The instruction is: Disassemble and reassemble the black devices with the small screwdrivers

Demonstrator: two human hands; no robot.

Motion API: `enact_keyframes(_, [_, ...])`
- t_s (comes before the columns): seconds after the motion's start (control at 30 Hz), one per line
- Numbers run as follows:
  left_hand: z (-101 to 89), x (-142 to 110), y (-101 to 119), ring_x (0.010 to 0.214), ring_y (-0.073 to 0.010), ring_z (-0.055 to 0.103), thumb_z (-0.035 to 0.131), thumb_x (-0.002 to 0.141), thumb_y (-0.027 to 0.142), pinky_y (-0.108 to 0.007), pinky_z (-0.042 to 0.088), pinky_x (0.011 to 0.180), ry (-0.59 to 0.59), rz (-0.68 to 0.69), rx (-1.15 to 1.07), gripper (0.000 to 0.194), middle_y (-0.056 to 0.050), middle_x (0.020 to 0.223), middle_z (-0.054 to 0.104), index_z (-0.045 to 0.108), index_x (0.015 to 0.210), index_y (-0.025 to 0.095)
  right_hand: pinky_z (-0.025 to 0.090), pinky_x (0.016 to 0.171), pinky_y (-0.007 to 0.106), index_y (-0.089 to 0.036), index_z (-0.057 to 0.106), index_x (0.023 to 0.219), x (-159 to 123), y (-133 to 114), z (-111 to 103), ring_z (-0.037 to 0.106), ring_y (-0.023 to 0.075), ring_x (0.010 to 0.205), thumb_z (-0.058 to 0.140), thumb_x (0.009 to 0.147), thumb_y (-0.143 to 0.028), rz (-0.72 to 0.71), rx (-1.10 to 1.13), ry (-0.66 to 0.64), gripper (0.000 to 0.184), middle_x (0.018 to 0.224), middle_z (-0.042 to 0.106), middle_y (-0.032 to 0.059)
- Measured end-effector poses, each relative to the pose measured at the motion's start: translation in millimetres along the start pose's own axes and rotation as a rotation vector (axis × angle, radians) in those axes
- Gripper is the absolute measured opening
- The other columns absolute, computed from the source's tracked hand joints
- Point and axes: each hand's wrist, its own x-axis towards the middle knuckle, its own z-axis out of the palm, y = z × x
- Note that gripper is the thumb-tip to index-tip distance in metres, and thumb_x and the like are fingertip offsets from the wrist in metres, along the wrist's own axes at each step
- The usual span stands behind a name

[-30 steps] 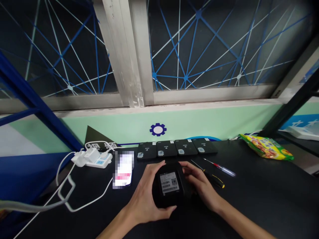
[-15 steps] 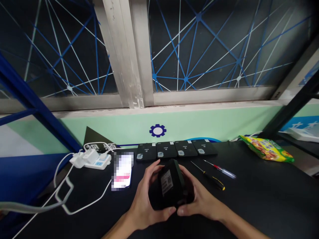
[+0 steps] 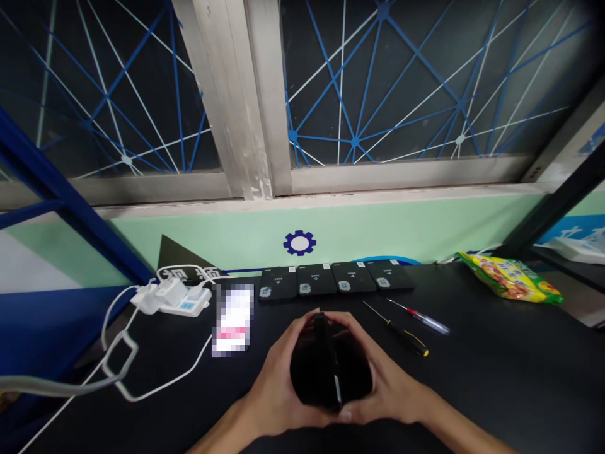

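Nearest, both forearms (image 3: 231, 419) are cut off by the bottom edge. The left hand (image 3: 278, 381) and the right hand (image 3: 391, 381) grasp a black object (image 3: 350, 372) between them, one curled round each side, at the near middle of the black table (image 3: 510, 391). Its dark faces merge, the palms hide its sides, and whether it touches the table cannot be told. To the left, a white cable (image 3: 186, 377) lies near a phone (image 3: 234, 315), whose screen is blurred into blocks. To the right lie a yellow-and-black screwdriver (image 3: 407, 338) and a red-and-clear screwdriver (image 3: 428, 320). Farther left, plugs and cords cover much of a white power strip (image 3: 191, 306) and partly hide the characters on a dark panel (image 3: 174, 253). At the far middle, four flat black boxes (image 3: 316, 287) form a row, their print too small to read. A yellow-green packet (image 3: 513, 277) lies far right; beyond, the windows (image 3: 425, 82) are cut off at the top
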Motion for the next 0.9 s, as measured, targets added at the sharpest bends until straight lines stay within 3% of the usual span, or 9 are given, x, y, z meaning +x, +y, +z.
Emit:
enact_keyframes(0.4, [-1.1, 2, 4, 0.136, -0.0436, 0.057, 0.095, 0.053, 0.024, -0.064, 0.047, 0.116, 0.021, 0.044, 0.067, 0.128, -0.012, 0.152, 0.053, 0.032, 0.164, 0.036, 0.042, 0.118, 0.056, -0.039, 0.039, 0.164, 0, -2, 2, 0.052, 0.0381, 0.142, 0.099, 0.071, -0.030, -0.057, -0.023, 0.006, 0.111, 0.162, 0.048, 0.0108])
enact_keyframes(0.57, [0.6, 1, 6, 0.133, -0.0410, 0.057, 0.089, 0.060, 0.021, -0.060, 0.052, 0.110, 0.068, 0.004, 0.121, 0.123, -0.014, 0.150, 0.048, 0.028, 0.166, 0.035, 0.049, 0.112, 0.053, -0.034, 0.045, 0.162, 2, -4, 4, 0.062, 0.0351, 0.130, 0.094, 0.081, -0.032, -0.030, -0.031, 0.022, 0.095, 0.147, 0.063, 0.0109])
enact_keyframes(0.73, [-5.8, 3, 3, 0.136, -0.0420, 0.053, 0.094, 0.072, 0.042, -0.063, 0.046, 0.114, 0.084, -0.100, 0.093, 0.113, -0.015, 0.152, 0.050, 0.031, 0.165, 0.032, 0.055, 0.102, 0.049, -0.029, 0.061, 0.151, 0, 0, 8, 0.070, 0.0335, 0.112, 0.079, 0.096, -0.036, 0.038, -0.119, 0.100, 0.058, 0.124, 0.076, 0.0083])
enact_keyframes(0.8, [-9.6, 5, 1, 0.137, -0.0407, 0.053, 0.091, 0.078, 0.051, -0.062, 0.044, 0.115, 0.080, -0.152, 0.021, 0.105, -0.014, 0.154, 0.051, 0.035, 0.165, 0.032, 0.056, 0.103, 0.050, -0.030, 0.065, 0.149, -4, 10, 9, 0.070, 0.0347, 0.113, 0.075, 0.100, -0.040, 0.056, -0.120, 0.168, 0.051, 0.126, 0.076, 0.0083])
enact_keyframes(0.9, [-12.9, 7, 0, 0.127, -0.0345, 0.059, 0.070, 0.099, 0.058, -0.057, 0.046, 0.112, 0.143, -0.286, -0.095, 0.074, -0.011, 0.141, 0.061, 0.042, 0.162, 0.032, 0.053, 0.110, 0.053, -0.031, 0.072, 0.142, -9, 28, 6, 0.062, 0.0395, 0.132, 0.076, 0.097, -0.049, 0.094, -0.060, 0.398, 0.048, 0.141, 0.071, 0.0082])
